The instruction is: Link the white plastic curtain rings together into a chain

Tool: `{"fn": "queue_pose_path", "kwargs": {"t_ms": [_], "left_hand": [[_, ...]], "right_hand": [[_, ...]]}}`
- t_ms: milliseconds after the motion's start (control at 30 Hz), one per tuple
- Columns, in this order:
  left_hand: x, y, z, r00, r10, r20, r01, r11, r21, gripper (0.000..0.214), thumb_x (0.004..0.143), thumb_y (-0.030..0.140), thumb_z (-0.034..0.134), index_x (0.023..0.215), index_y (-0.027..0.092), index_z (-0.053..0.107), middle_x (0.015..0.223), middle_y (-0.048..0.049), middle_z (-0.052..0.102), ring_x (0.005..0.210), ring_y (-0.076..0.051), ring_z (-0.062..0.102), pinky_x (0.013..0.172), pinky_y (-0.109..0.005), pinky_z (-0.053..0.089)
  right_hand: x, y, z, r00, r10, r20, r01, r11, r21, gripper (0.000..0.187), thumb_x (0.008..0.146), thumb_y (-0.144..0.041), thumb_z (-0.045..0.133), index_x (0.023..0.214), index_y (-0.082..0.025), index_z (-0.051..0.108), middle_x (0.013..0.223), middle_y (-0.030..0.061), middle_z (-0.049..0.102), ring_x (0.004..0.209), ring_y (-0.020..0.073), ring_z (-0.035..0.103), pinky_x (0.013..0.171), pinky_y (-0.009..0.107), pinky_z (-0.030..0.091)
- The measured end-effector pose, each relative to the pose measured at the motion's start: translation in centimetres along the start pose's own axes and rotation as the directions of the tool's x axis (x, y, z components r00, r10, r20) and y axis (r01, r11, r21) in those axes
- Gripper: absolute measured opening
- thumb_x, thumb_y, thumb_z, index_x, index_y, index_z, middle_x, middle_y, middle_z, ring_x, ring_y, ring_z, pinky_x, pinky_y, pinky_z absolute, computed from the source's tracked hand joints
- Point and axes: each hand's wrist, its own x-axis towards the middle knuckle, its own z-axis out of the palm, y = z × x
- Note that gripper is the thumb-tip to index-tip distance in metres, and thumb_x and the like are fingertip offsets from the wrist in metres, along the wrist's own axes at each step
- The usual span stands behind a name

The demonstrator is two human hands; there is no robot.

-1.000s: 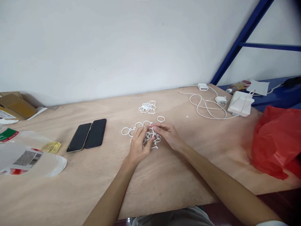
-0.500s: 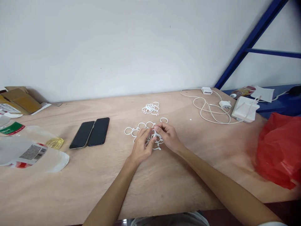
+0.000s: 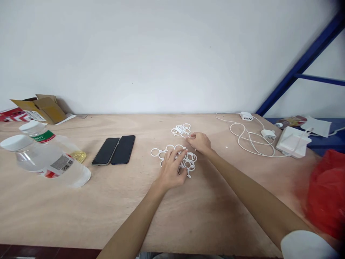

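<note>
Several white plastic rings (image 3: 165, 152) lie spread on the wooden table (image 3: 188, 208) near its middle. My left hand (image 3: 172, 169) rests on this spread, fingers stretched out over the rings. A second small heap of white rings (image 3: 181, 130) lies a little further back. My right hand (image 3: 201, 142) has reached toward that heap, its fingers pinched together close beside it; what they hold is too small to make out.
Two black phones (image 3: 114, 150) lie side by side left of the rings. Plastic bottles (image 3: 45, 158) lie at the left, a cardboard box (image 3: 40, 108) behind. White chargers and cable (image 3: 253, 138) sit at the right, a red bag (image 3: 327, 190) at the edge.
My right hand left the near spread of rings and moved back toward the far heap. My left hand flattened onto the near rings. The view shifted, so more of the left side shows.
</note>
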Motion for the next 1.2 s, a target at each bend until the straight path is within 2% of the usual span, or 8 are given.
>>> {"fn": "queue_pose_path", "kwargs": {"t_ms": [167, 367, 533, 600, 700, 833, 1000, 1200], "left_hand": [[0.0, 0.1, -0.1, 0.997, 0.013, -0.072, -0.015, 0.999, -0.029, 0.051, 0.077, 0.020, 0.055, 0.128, 0.022, 0.051, 0.125, -0.0100, 0.055, 0.110, -0.026, 0.048, 0.096, -0.044, 0.040], [0.2, 0.3, -0.2, 0.995, -0.013, -0.104, 0.009, 0.999, -0.035, 0.039, 0.080, 0.024, 0.057, 0.119, 0.020, 0.057, 0.117, -0.0102, 0.059, 0.105, -0.024, 0.051, 0.092, -0.041, 0.040], [0.2, 0.2, -0.1, 0.991, -0.021, -0.131, 0.016, 0.999, -0.037, 0.036, 0.081, 0.024, 0.056, 0.117, 0.020, 0.058, 0.114, -0.0098, 0.060, 0.104, -0.023, 0.053, 0.092, -0.040, 0.040], [0.2, 0.1, -0.1, 0.987, -0.020, -0.157, 0.016, 0.999, -0.029, 0.036, 0.083, 0.024, 0.055, 0.119, 0.021, 0.056, 0.114, -0.0096, 0.060, 0.104, -0.023, 0.053, 0.093, -0.040, 0.040], [0.3, 0.1, -0.1, 0.975, -0.050, -0.214, 0.048, 0.999, -0.015, 0.039, 0.086, 0.029, 0.055, 0.124, 0.019, 0.052, 0.118, -0.0110, 0.060, 0.108, -0.023, 0.053, 0.096, -0.040, 0.039], [0.3, 0.2, -0.1, 0.972, -0.093, -0.215, 0.090, 0.996, -0.026, 0.051, 0.086, 0.038, 0.057, 0.130, 0.018, 0.046, 0.122, -0.0133, 0.058, 0.112, -0.026, 0.052, 0.097, -0.042, 0.039], [0.3, 0.3, -0.3, 0.991, -0.043, -0.130, 0.025, 0.990, -0.142, 0.043, 0.087, 0.033, 0.056, 0.128, 0.020, 0.047, 0.109, -0.0100, 0.064, 0.100, -0.022, 0.057, 0.090, -0.037, 0.043], [0.3, 0.4, -0.5, 0.994, -0.037, -0.101, 0.021, 0.987, -0.161, 0.029, 0.088, 0.033, 0.054, 0.113, 0.018, 0.056, 0.091, -0.0071, 0.062, 0.087, -0.020, 0.054, 0.081, -0.034, 0.043]], "right_hand": [[0.1, 0.3, -0.1, 1.000, -0.008, -0.003, 0.007, 0.999, -0.042, 0.025, 0.073, -0.038, 0.060, 0.089, -0.024, 0.074, 0.093, 0.0087, 0.073, 0.088, 0.0260, 0.066, 0.072, 0.033, 0.046], [-0.1, 1.7, -2.1, 0.995, 0.056, -0.087, -0.043, 0.989, 0.142, 0.029, 0.073, -0.044, 0.060, 0.081, -0.020, 0.074, 0.086, 0.0101, 0.073, 0.084, 0.0262, 0.065, 0.075, 0.034, 0.046], [-0.6, 2.5, -3.4, 0.975, 0.125, -0.185, -0.059, 0.944, 0.325, 0.022, 0.071, -0.036, 0.064, 0.079, -0.019, 0.074, 0.085, 0.0100, 0.073, 0.086, 0.0259, 0.064, 0.082, 0.036, 0.046], [-1.6, 2.4, -3.6, 0.980, 0.068, -0.188, 0.028, 0.886, 0.463, 0.021, 0.071, -0.035, 0.066, 0.081, -0.018, 0.074, 0.087, 0.0092, 0.074, 0.086, 0.0250, 0.065, 0.083, 0.036, 0.047], [-4.4, 1.9, -3.7, 0.987, -0.144, -0.068, 0.153, 0.746, 0.648, 0.026, 0.069, -0.038, 0.071, 0.085, -0.018, 0.074, 0.092, 0.0082, 0.074, 0.085, 0.0246, 0.066, 0.079, 0.036, 0.050], [-8.4, 0.9, -3.6, 0.938, -0.336, 0.082, 0.155, 0.621, 0.768, 0.027, 0.069, -0.039, 0.074, 0.088, -0.021, 0.076, 0.095, 0.0066, 0.073, 0.086, 0.0241, 0.066, 0.077, 0.037, 0.052], [-10.3, 0.2, -3.5, 0.922, -0.367, 0.122, 0.078, 0.486, 0.870, 0.022, 0.069, -0.038, 0.075, 0.086, -0.024, 0.076, 0.096, 0.0048, 0.074, 0.089, 0.0224, 0.067, 0.080, 0.036, 0.052], [-10.5, 0.2, -2.6, 0.940, -0.336, 0.067, 0.110, 0.482, 0.869, 0.018, 0.071, -0.038, 0.073, 0.082, -0.024, 0.076, 0.088, 0.0036, 0.074, 0.083, 0.0202, 0.066, 0.077, 0.034, 0.052]]}}
